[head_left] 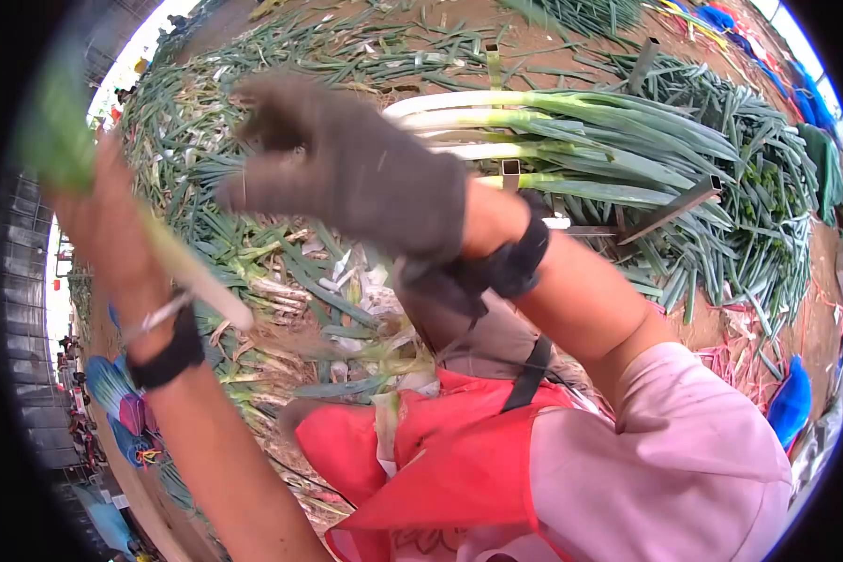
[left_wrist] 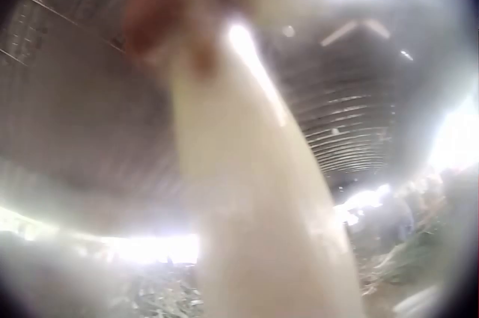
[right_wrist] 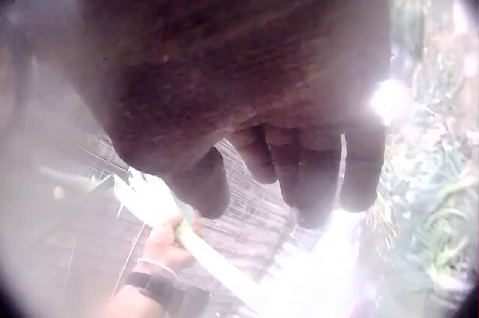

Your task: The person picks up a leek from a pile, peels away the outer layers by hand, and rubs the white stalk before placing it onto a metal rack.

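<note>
At the left of the head view, my bare left hand (head_left: 112,229) grips a green onion stalk, whose white end (head_left: 217,298) sticks out below the hand, with blurred green leaves above. The white shaft (left_wrist: 254,183) fills the middle of the left wrist view. My gloved right hand (head_left: 347,169) is in the air at the upper middle, fingers spread apart, holding nothing. In the right wrist view the glove (right_wrist: 247,71) looms dark, fingers relaxed, with the held stalk (right_wrist: 224,269) beyond it. Several long onions (head_left: 618,155) lie side by side right of the glove.
Metal posts (head_left: 674,208) stand around the laid onions. Leafy onions (head_left: 749,187) are heaped at the right, and loose leaves and stalks (head_left: 281,253) cover the ground. A blue bag (head_left: 790,401) is at the right edge. Red cloth (head_left: 459,450) covers the lap.
</note>
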Demonstrator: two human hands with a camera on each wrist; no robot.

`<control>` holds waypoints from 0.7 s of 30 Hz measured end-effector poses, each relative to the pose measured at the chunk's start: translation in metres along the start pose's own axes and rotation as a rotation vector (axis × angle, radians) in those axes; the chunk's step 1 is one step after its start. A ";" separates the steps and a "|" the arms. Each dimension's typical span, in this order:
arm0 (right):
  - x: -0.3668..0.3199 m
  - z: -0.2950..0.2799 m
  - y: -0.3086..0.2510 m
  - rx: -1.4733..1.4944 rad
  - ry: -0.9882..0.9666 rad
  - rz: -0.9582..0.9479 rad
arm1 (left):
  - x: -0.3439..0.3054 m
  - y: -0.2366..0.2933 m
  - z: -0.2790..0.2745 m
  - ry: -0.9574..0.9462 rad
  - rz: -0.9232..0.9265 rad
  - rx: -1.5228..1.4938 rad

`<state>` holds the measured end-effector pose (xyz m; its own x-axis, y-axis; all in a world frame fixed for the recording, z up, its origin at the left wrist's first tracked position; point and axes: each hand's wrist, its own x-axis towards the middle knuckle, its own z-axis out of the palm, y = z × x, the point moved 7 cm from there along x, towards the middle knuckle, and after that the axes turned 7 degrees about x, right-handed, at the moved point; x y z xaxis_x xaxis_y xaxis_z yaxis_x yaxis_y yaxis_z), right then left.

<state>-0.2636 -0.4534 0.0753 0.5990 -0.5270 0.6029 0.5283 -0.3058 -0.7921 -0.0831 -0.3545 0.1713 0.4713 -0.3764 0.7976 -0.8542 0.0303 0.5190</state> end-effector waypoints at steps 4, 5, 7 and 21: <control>0.047 -0.073 -0.019 0.190 0.029 -0.163 | -0.026 0.055 0.166 -0.086 1.286 0.774; 0.046 -0.094 -0.017 0.294 0.116 -0.130 | -0.029 0.068 0.193 -0.176 1.065 0.625; 0.041 -0.137 -0.012 0.508 0.301 -0.091 | -0.052 0.112 0.223 -0.266 0.819 0.135; -0.146 -0.450 0.226 0.596 1.026 0.508 | -0.172 -0.060 0.275 -1.171 0.281 0.208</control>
<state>-0.5024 -0.8027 -0.2348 0.2176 -0.9252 -0.3109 0.7231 0.3667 -0.5854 -0.1729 -0.5463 -0.0815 -0.1264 -0.9902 0.0595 -0.9638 0.1368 0.2288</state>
